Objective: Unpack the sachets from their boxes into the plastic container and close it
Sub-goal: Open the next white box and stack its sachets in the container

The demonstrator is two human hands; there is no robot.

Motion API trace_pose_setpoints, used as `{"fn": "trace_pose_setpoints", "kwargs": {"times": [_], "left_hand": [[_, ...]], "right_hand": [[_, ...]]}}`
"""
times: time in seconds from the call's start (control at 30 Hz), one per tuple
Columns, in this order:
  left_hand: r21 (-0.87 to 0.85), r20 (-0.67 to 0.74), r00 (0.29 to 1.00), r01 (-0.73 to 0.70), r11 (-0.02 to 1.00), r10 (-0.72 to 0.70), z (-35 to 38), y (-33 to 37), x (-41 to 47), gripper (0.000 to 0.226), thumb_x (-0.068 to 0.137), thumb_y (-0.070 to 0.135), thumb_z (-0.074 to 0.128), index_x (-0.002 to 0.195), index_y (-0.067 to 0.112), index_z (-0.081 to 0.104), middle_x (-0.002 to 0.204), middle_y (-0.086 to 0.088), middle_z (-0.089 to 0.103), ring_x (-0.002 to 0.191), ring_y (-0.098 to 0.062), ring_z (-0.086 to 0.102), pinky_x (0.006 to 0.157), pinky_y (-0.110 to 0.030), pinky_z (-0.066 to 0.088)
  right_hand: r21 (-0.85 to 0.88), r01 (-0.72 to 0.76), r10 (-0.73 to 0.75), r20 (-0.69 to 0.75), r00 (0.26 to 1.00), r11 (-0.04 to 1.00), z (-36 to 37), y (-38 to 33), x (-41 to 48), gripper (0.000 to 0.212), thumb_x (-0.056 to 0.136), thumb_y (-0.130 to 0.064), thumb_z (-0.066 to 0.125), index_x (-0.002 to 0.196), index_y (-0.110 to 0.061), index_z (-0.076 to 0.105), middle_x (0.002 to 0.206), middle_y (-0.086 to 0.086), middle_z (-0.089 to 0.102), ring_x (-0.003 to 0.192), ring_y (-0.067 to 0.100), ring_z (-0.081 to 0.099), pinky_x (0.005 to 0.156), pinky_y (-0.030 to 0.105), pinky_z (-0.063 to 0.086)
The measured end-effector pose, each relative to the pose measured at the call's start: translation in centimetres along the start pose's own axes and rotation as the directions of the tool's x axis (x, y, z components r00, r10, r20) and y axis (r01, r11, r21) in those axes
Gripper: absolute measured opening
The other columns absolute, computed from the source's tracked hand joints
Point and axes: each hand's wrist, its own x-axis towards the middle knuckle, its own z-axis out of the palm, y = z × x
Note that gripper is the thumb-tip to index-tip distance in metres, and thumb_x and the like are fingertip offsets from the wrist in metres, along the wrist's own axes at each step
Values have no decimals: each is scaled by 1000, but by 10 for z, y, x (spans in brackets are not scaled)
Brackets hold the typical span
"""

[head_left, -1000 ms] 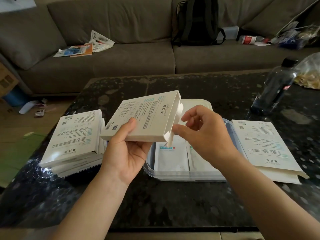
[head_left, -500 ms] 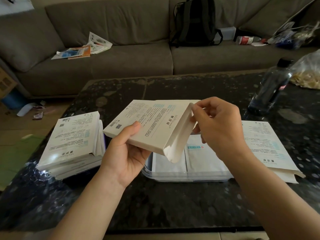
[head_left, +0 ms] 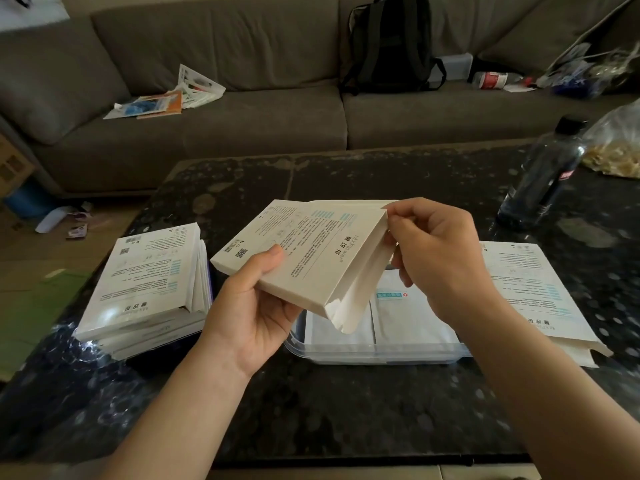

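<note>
While the left hand (head_left: pixel 249 313) grips the box (head_left: pixel 311 251) from below — thumb on top — the right hand (head_left: pixel 440 258) pinches its open end. The box hangs tilted over the tub (head_left: pixel 381 356) on the table (head_left: pixel 346 410), where white sachets (head_left: pixel 408 317) lie flat. More boxes (head_left: pixel 149 282) sit stacked at left.

Dark speckled stone coffee table (head_left: pixel 346 410) in the foreground, dim indoor light. Behind the table: grey-brown corner sofa (head_left: pixel 242 140) — black backpack (head_left: pixel 388 46) upright on the seat behind the table's middle, loose papers (head_left: pixel 162 98) behind its left end, clutter with a red-labelled bottle (head_left: pixel 491 79) behind its right end. Table's far right corner: dark plastic bottle (head_left: pixel 543 178), clear bag (head_left: pixel 620 143) just beside it. Left of the table — wooden floor (head_left: pixel 31 258), green sheet (head_left: pixel 34 306), cardboard box (head_left: pixel 10 164), small scraps (head_left: pixel 65 220).
</note>
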Motion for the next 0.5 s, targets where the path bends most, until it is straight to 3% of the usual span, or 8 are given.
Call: {"fn": "trace_pose_setpoints", "kwargs": {"times": [0.2, 0.33, 0.4, 0.5], "left_hand": [[-9, 0, 1000, 3, 1000, -3, -2, 0, 1, 55, 85, 18, 66, 140, 12, 59, 121, -15, 77, 101, -26, 79, 70, -34, 67], [-40, -11, 1000, -29, 999, 28, 1, 0, 2, 53, 85, 17, 67, 137, 13, 59, 124, -15, 76, 110, -27, 76, 77, -34, 65], [-56, -30, 999, -47, 997, 45, 2, 0, 3, 53, 84, 16, 67, 136, 13, 60, 121, -14, 77, 107, -25, 77, 74, -32, 66], [-57, -63, 995, -78, 995, 74, 1, 0, 4, 55, 84, 17, 68, 138, 14, 58, 120, -14, 77, 104, -24, 78, 66, -30, 66]], "right_hand": [[14, -7, 7, 29, 1000, 1000, -2, -3, -2, 23, 102, -14, 52, 102, -23, 73, 100, -4, 71, 73, 14, 64, 50, 14, 50], [-273, 206, -231, -61, 971, 940, 2, -6, -12, 14, 95, -25, 64, 107, -31, 62, 90, -16, 62, 73, 5, 63, 53, 14, 54], [-325, 309, -320, 21, 947, 894, 7, -11, -19, 12, 91, -28, 69, 91, -33, 58, 87, -23, 59, 71, 2, 63, 55, 16, 56], [-325, 349, -298, 197, 934, 879, 11, -10, -23, 22, 88, -28, 73, 78, -39, 57, 89, -33, 54, 78, -2, 66, 62, 8, 53]]}}
